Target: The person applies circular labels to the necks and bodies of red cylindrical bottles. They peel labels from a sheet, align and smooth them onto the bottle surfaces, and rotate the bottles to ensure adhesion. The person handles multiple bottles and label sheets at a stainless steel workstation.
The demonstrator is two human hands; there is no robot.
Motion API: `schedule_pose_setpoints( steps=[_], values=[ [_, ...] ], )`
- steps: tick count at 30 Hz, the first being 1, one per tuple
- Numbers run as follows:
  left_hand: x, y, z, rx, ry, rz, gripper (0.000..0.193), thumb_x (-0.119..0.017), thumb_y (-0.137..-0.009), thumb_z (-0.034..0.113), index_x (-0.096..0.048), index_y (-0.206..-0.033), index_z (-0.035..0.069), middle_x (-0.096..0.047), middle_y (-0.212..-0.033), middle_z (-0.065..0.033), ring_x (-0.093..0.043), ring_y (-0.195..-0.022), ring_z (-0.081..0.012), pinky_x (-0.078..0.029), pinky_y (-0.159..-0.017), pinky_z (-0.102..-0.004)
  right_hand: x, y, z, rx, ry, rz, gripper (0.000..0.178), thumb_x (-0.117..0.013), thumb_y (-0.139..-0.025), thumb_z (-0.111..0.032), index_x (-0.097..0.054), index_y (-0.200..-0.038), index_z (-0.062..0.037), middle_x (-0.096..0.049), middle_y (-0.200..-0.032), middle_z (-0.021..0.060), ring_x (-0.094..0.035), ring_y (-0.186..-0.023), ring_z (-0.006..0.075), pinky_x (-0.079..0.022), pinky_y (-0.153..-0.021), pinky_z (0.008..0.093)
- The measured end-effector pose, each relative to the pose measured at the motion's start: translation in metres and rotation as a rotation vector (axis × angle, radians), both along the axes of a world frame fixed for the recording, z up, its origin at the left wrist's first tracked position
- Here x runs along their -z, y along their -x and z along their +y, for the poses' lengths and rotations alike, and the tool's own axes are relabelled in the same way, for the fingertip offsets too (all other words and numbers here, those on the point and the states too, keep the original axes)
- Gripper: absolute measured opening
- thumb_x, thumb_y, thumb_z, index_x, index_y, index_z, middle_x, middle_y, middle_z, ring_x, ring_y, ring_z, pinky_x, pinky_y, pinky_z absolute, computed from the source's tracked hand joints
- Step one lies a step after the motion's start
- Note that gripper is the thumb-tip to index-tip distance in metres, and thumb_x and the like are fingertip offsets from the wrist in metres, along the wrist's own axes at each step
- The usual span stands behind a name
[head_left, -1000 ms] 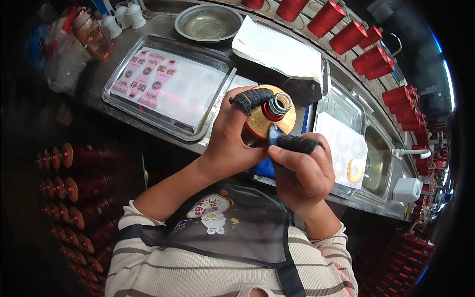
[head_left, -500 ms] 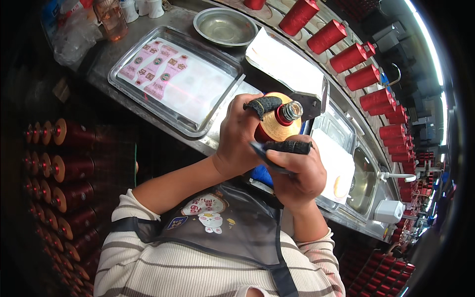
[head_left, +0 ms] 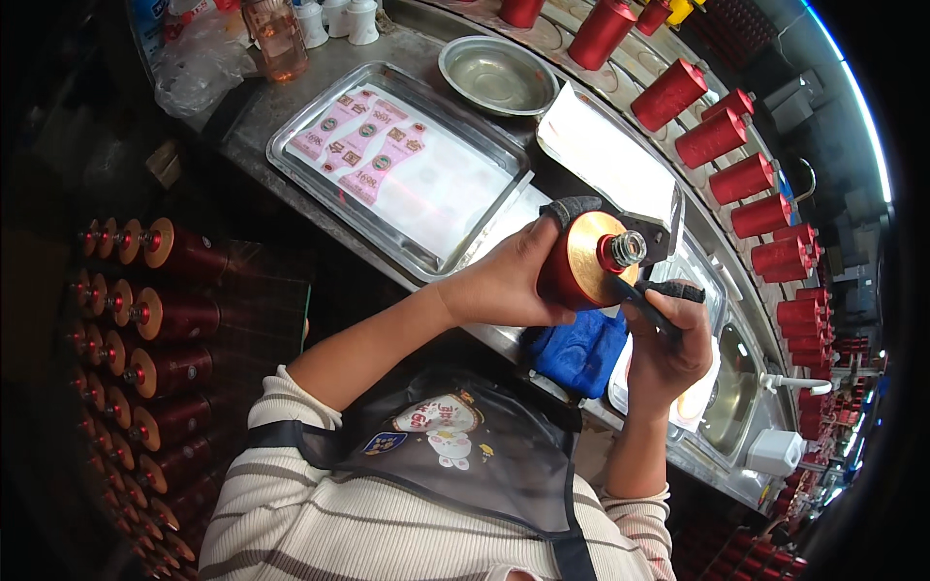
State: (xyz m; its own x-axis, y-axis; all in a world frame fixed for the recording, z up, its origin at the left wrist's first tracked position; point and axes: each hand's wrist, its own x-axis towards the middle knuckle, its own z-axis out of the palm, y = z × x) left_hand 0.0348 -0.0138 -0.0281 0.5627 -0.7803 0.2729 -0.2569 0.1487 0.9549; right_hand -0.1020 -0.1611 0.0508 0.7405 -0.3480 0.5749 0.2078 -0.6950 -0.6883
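My left hand (head_left: 509, 281) is wrapped round a red bottle (head_left: 587, 247) with a gold shoulder and a clear glass screw neck. The bottle is tilted, its neck up and to the right. My right hand (head_left: 673, 344) is closed on a slim dark tool with a narrow tip (head_left: 641, 300); its exact kind I cannot make out. That tip meets the gold shoulder just below the neck, or lies very close to it. Black sleeves cover a digit on each hand. Below the bottle a blue cloth (head_left: 581, 353) lies at the counter edge.
A steel tray (head_left: 281, 145) with pink labels on a white sheet lies left, a metal bowl (head_left: 499, 77) behind it. Red bottles (head_left: 668, 97) line the right side; more fill a rack (head_left: 179, 300) at lower left. A sink (head_left: 736, 387) with a white tap (head_left: 794, 384) is right.
The view has shifted. My right hand has moved away to the right of my left hand, and the tool's tip now sits by the bottle's shoulder. The blue cloth shows more.
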Motion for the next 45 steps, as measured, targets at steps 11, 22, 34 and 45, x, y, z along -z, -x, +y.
schedule_pose_setpoints(
  steps=[11,22,34,45],
  values=[
    [0.008,0.023,0.003,-0.151,-0.002,-0.012,0.114,-0.094,-0.061,0.035,-0.025,-0.146,0.001,-0.046,-0.133,-0.0246,-0.047,-0.124,-0.047,-0.042,-0.105,-0.0507,0.009,0.001,0.013,-0.101,0.054,-0.054,0.034,-0.082,-0.064,0.01,-0.071,-0.091,-0.0057,-0.066,-0.084,0.0072,-0.063,-0.081,0.0247,-0.049,-0.073,0.0328],
    [0.026,0.032,-0.005,-0.226,0.071,-0.14,0.111,-0.093,-0.063,0.031,-0.027,-0.146,-0.002,-0.05,-0.131,-0.0241,-0.055,-0.119,-0.0405,-0.046,-0.1,-0.0453,0.01,0.003,0.024,-0.098,0.113,-0.074,0.033,-0.08,-0.063,0.012,-0.07,-0.091,-0.0027,-0.067,-0.084,0.0098,-0.063,-0.078,0.0262,-0.048,-0.074,0.0337],
    [0.02,0.05,-0.012,-0.486,0.127,-0.336,0.107,-0.092,-0.066,0.031,-0.032,-0.147,-0.003,-0.053,-0.133,-0.024,-0.059,-0.117,-0.0407,-0.048,-0.1,-0.0442,0.012,0.007,0.023,-0.024,0.081,-0.061,0.031,-0.083,-0.066,0.009,-0.071,-0.092,-0.0038,-0.068,-0.084,0.0068,-0.062,-0.078,0.0224,-0.047,-0.075,0.0321],
    [0.05,0.029,-0.013,-0.318,0.371,-0.51,0.099,-0.088,-0.073,0.038,-0.033,-0.152,0.016,-0.028,-0.155,-0.028,-0.041,-0.136,-0.0471,-0.038,-0.11,-0.0511,0.012,0.005,0.023,-0.056,0.103,-0.077,0.03,-0.082,-0.068,0.009,-0.071,-0.092,-0.0049,-0.069,-0.083,0.0056,-0.062,-0.077,0.0207,-0.045,-0.073,0.0304]
  ],
)
